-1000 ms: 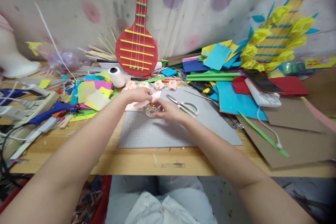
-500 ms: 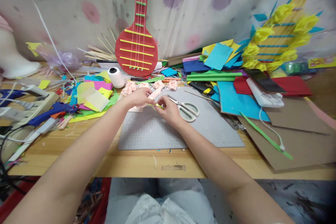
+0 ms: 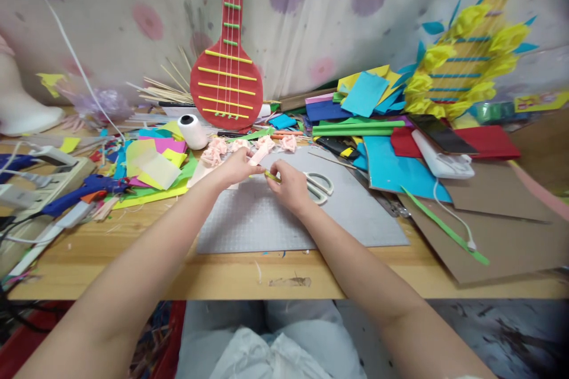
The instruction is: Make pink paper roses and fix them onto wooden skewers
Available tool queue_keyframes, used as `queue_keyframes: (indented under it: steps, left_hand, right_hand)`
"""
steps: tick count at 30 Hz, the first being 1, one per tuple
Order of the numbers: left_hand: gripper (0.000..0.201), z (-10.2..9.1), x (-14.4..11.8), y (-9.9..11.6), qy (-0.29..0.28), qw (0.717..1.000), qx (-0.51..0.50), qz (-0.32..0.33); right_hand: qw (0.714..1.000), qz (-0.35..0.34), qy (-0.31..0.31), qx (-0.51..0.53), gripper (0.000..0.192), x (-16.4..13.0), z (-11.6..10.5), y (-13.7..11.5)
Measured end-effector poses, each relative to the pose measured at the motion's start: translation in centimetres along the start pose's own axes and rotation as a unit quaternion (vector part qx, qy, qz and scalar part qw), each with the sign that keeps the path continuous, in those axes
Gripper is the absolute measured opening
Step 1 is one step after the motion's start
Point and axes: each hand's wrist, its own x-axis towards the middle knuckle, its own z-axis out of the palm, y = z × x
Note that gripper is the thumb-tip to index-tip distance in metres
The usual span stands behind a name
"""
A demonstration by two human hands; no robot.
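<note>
My left hand is closed in a pinch on a pale pink paper strip, which sticks up past its fingers. Close beside it, my right hand has its thumb and fingers closed on a small yellow-green strip. The two hands nearly touch above the grey cutting mat. Scissors with pale handles lie just right of my right hand, their blades hidden behind it. Beyond my fingers sit several crumpled pink paper flowers. A flat pale pink piece is partly covered by my left wrist.
A red paper lute leans on the curtain, with a white thread spool beside it. A blue glue gun and power strip occupy the left. Coloured sheets, a phone and cardboard lie right.
My right hand has turned slightly and now covers the scissor blades. The yellow-green strip is tilted differently in its fingers. The whole view has shifted a little.
</note>
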Motion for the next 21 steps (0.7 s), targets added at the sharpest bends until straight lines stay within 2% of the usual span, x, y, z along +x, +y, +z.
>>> queue_keyframes:
  steps: [7,10,14,17,21]
  left_hand:
    - [0.045,1.2,-0.6,-0.3,0.078,0.996,-0.043,-0.009]
    - [0.044,1.8,-0.8,-0.5,0.061,0.989,-0.135,-0.014]
    - [0.049,2.5,-0.8,-0.8,0.026,0.970,-0.240,-0.042]
    - [0.046,2.8,-0.7,-0.8,0.020,0.945,-0.323,-0.055]
    - [0.028,3.4,-0.4,-1.4,0.039,0.908,-0.414,-0.058]
  right_hand:
    - [0.999,0.016,0.011,0.044,0.012,-0.5,0.1,-0.1]
    - [0.999,0.016,0.010,0.036,0.011,-0.5,0.2,-0.3]
    - [0.999,0.048,-0.024,0.004,0.013,0.3,-0.6,0.0]
    - [0.994,0.106,-0.017,-0.036,0.016,1.9,-2.5,1.5]
    - [0.976,0.170,0.053,-0.125,0.021,4.8,-5.5,6.4]
